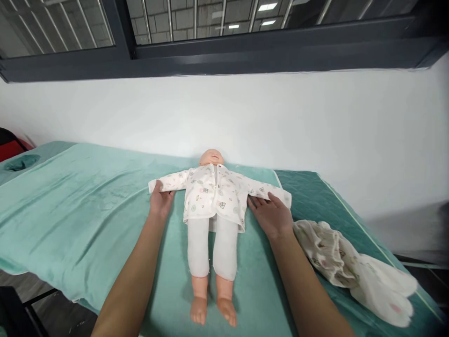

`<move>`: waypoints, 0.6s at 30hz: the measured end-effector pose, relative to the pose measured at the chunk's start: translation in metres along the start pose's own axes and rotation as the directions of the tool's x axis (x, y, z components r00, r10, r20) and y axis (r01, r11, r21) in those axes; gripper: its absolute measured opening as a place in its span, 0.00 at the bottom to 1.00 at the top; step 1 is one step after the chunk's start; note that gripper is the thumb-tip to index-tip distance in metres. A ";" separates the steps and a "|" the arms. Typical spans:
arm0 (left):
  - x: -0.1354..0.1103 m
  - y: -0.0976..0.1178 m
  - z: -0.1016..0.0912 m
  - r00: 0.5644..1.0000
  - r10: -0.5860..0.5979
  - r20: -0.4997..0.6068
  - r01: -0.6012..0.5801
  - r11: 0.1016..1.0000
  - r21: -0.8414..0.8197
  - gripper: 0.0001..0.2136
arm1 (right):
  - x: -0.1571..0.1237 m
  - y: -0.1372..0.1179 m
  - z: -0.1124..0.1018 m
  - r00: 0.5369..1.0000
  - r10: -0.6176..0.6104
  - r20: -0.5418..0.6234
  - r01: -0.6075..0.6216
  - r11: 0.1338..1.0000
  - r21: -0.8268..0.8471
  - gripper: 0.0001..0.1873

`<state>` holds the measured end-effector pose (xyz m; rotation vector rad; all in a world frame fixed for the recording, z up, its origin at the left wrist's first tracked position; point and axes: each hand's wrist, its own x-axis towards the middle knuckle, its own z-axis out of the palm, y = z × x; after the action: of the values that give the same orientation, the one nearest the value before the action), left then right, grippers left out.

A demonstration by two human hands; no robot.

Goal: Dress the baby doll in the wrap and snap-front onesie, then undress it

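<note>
A baby doll [225,248] lies on its back on a pale green cover [105,201], head toward the wall [266,121] and bare feet toward the person, wearing a white printed jacket [213,199]. The two hands are well apart, one at each outstretched sleeve: the left hand [162,202] has its thumb over the left-side sleeve [174,180] near the cuff, fingers along the lower edge; the right hand [274,217] turns its palm up under the right-side sleeve [263,188], thumb against the cloth. How firmly either one grips, I cannot tell. Good handling here probably means light, even tension on both sides, so that the jacket stays centred and the front edges meet straight. No doll hands show beyond the cuffs, so feeling for the arm inside seems wiser than tugging fabric alone. A crumpled, pale printed garment [328,252] lies beside the right forearm.
</note>
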<state>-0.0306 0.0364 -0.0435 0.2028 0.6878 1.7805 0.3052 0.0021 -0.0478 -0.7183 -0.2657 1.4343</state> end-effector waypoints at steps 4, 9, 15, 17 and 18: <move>0.013 0.011 -0.012 0.986 0.140 -0.089 -0.137 0.990 0.039 0.07 | 0.001 -0.017 -0.011 0.989 -0.121 -0.087 0.123 0.992 0.024 0.09; 0.025 0.015 -0.015 0.977 0.197 -0.086 -0.185 0.975 0.122 0.07 | 0.007 -0.028 -0.021 0.975 -0.192 -0.112 0.193 0.981 -0.003 0.09; 0.031 0.022 -0.015 0.988 0.134 -0.081 -0.131 0.990 0.048 0.10 | 0.023 -0.028 -0.040 0.898 -0.386 -0.211 0.366 0.922 -0.127 0.22; 0.032 0.023 -0.016 0.991 0.108 -0.075 -0.106 0.994 0.027 0.13 | 0.027 -0.025 -0.045 0.843 -0.481 -0.242 0.422 0.869 -0.258 0.30; 0.032 0.024 -0.017 0.992 0.103 -0.072 -0.101 0.994 0.028 0.13 | 0.028 -0.022 -0.047 0.816 -0.535 -0.221 0.452 0.827 -0.334 0.35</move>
<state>-0.0685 0.0560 -0.0507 0.1928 0.7634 1.8858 0.3540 0.0158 -0.0772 -0.9957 -0.3786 0.7732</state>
